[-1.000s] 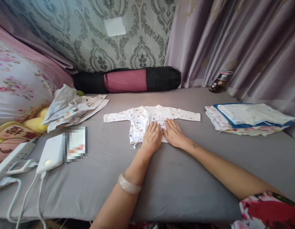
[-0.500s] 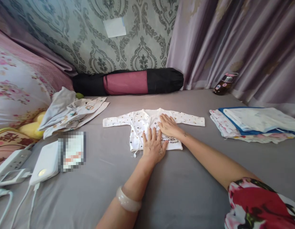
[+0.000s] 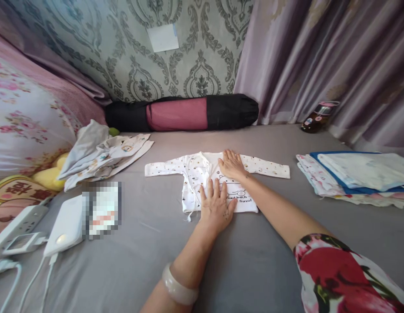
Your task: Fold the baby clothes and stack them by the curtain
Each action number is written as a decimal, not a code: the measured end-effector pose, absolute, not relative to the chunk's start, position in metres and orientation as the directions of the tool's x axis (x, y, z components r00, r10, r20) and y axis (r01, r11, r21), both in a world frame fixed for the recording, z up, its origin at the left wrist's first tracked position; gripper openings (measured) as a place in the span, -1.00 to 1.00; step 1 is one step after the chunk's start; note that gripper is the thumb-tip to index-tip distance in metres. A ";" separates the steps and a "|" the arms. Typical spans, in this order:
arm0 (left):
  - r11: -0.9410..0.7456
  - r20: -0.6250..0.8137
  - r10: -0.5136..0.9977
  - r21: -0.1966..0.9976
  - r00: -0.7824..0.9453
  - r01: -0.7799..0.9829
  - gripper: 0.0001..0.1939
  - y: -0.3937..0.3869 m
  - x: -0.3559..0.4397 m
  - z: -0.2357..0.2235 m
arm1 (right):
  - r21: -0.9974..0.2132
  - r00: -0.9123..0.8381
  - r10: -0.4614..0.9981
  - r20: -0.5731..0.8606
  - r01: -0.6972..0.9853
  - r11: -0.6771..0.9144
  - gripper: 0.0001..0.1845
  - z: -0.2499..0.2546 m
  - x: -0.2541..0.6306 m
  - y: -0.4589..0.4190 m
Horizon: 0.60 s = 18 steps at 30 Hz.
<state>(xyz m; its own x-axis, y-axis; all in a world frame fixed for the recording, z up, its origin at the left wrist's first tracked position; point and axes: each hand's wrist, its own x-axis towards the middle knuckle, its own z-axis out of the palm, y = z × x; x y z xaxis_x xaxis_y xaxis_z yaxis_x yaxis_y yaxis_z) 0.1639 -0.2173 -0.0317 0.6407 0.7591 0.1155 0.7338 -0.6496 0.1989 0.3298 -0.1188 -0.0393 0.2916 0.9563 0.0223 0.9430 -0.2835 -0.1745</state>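
Note:
A small white baby shirt [image 3: 192, 187] lies spread on the grey bed sheet [image 3: 130, 256], both printed sleeves stretched out sideways. Its front carries a line drawing and lettering, and a tie string hangs past the hem at its left. Flat on the lower front of the shirt rests my left hand [image 3: 216, 206], fingers spread, with a pale bangle [image 3: 178, 284] on the wrist. My right hand [image 3: 232, 165] lies flat near the collar and the right shoulder, fingers stretched out. Neither hand grips the cloth. Parts of the drawing are hidden beneath the hands.
Folded cloths [image 3: 361, 174] are stacked at the right, and a heap of baby clothes [image 3: 113, 158] lies left. A power strip [image 3: 21, 226] and white power bank [image 3: 66, 226] with cables sit front left. Along the wall lie a black-and-pink rolled bag [image 3: 177, 114] and a bottle [image 3: 319, 116].
My right hand has slid up the shirt toward the collar, uncovering more of the drawing. My left hand stays flat on the lower front. The whole view has shifted slightly.

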 end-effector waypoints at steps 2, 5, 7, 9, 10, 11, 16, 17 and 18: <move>-0.652 0.138 0.757 0.227 0.638 0.724 -0.36 -0.217 0.163 -0.030 | -0.176 0.294 0.956 0.011 0.941 -0.288 -0.32 -0.037 0.330 -0.118; -0.646 0.204 0.763 0.287 0.613 0.708 -0.45 -0.213 0.161 -0.026 | -0.192 0.306 0.952 -0.002 0.934 -0.300 -0.38 -0.025 0.328 -0.115; -0.625 0.266 0.781 0.329 0.566 0.708 -0.53 -0.209 0.160 -0.022 | -0.200 0.316 0.948 0.046 0.932 -0.301 -0.48 -0.016 0.323 -0.111; -0.588 0.315 0.807 0.359 0.499 0.725 -0.60 -0.204 0.159 -0.019 | -0.205 0.306 0.945 0.117 0.938 -0.278 -0.55 -0.008 0.314 -0.104; -0.565 0.330 0.822 0.367 0.465 0.739 -0.63 -0.202 0.158 -0.019 | -0.212 0.294 0.946 0.138 0.942 -0.261 -0.57 -0.006 0.308 -0.100; -0.542 0.340 0.835 0.370 0.433 0.755 -0.64 -0.199 0.157 -0.019 | -0.226 0.284 0.949 0.141 0.942 -0.248 -0.57 -0.004 0.302 -0.095; -0.475 0.329 0.868 0.330 0.372 0.816 -0.56 -0.188 0.151 -0.025 | -0.324 0.333 0.942 0.051 0.898 -0.299 -0.54 -0.006 0.273 -0.070; -0.471 0.312 0.872 0.316 0.379 0.824 -0.52 -0.186 0.150 -0.027 | -0.332 0.349 0.936 0.041 0.888 -0.317 -0.56 -0.007 0.270 -0.067; -0.466 0.289 0.876 0.303 0.386 0.831 -0.49 -0.185 0.149 -0.028 | -0.336 0.358 0.933 0.034 0.883 -0.327 -0.58 -0.009 0.267 -0.065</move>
<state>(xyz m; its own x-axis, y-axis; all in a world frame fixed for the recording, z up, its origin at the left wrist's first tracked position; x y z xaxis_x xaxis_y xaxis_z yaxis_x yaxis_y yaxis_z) 0.1489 -0.1847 -0.0278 0.3860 0.8761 0.2887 0.8314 -0.4660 0.3025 0.2673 -0.0646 -0.0087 0.3581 0.9331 0.0343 0.8834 -0.3267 -0.3358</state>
